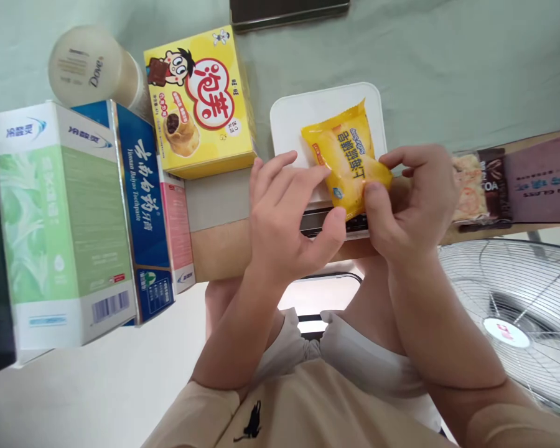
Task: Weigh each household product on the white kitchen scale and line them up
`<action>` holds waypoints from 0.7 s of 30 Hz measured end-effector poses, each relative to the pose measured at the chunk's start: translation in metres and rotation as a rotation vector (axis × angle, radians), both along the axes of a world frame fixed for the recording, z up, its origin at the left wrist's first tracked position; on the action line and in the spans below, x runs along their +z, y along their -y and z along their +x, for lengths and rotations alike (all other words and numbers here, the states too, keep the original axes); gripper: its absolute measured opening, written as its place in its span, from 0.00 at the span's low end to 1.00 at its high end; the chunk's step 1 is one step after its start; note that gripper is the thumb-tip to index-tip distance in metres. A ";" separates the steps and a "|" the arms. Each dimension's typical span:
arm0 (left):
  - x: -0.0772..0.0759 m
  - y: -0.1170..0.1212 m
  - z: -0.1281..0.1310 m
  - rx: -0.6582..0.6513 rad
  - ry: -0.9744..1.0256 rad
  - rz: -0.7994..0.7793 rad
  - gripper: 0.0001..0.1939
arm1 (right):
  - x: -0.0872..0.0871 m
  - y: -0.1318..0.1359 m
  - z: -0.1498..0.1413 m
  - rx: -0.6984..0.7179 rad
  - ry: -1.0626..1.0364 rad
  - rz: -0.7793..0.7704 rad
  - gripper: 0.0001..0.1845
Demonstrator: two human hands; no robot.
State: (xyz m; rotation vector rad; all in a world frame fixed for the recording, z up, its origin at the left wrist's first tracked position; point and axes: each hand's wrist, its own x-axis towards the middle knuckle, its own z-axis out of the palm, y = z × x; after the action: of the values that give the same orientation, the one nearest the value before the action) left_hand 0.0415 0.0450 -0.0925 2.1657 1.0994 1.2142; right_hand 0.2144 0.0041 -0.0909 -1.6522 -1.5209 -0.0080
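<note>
My right hand [410, 202] pinches a yellow soap packet [350, 146], labelled sulfur soap, by its right end between thumb and fingers. The packet is tilted over a white rounded-square dish or lid [289, 121] and covers part of it. On the packet's left side is my left hand [289, 218], its fingers spread and its index fingertip at the wrapper's edge. Its thumb reaches toward the packet's lower corner; whether it touches is unclear. Beneath the hands, a dark flat object [313, 221] is partly hidden.
Left of the hands stand a yellow snack box [200, 106], a Dove jar [86, 68], a blue toothpaste box [142, 205], a pink box [180, 230] and a green-white carton [70, 224]. To the right lie a wrapped snack [469, 186] and a mauve box [546, 180], above a fan [508, 317].
</note>
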 end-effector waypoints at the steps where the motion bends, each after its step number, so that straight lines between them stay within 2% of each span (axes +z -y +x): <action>1: 0.000 0.001 0.001 -0.004 0.000 0.012 0.17 | 0.000 -0.001 0.000 0.004 0.016 0.024 0.06; 8: -0.004 0.001 0.011 -0.026 0.048 0.156 0.16 | -0.003 -0.006 0.002 0.111 -0.040 0.127 0.08; 11: 0.006 0.009 0.017 -0.070 0.102 0.218 0.18 | 0.006 0.003 0.004 0.092 -0.059 0.226 0.06; 13: 0.024 0.023 0.022 -0.156 0.111 0.175 0.20 | 0.021 0.015 0.006 0.010 -0.069 0.192 0.06; 14: 0.034 0.032 0.026 -0.213 0.081 0.090 0.21 | 0.030 0.023 0.008 -0.054 -0.079 0.133 0.07; 16: 0.053 0.049 0.035 -0.219 0.074 -0.163 0.23 | 0.048 0.037 0.014 -0.161 -0.092 0.042 0.10; 17: 0.060 0.055 0.040 -0.237 0.094 -0.225 0.23 | 0.055 0.044 0.019 -0.219 -0.104 0.003 0.11; 19: 0.064 0.061 0.052 -0.322 0.159 -0.267 0.25 | 0.063 0.054 0.031 -0.325 -0.104 -0.068 0.13; 21: 0.058 0.059 0.065 -0.439 0.199 -0.289 0.26 | 0.064 0.059 0.044 -0.400 -0.059 -0.120 0.12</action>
State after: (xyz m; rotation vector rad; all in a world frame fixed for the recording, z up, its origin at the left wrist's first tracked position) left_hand 0.1065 -0.0138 -0.0340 1.8847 0.6263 0.9757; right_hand 0.2589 -0.0550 -0.0273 -2.0108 -1.1445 -0.0843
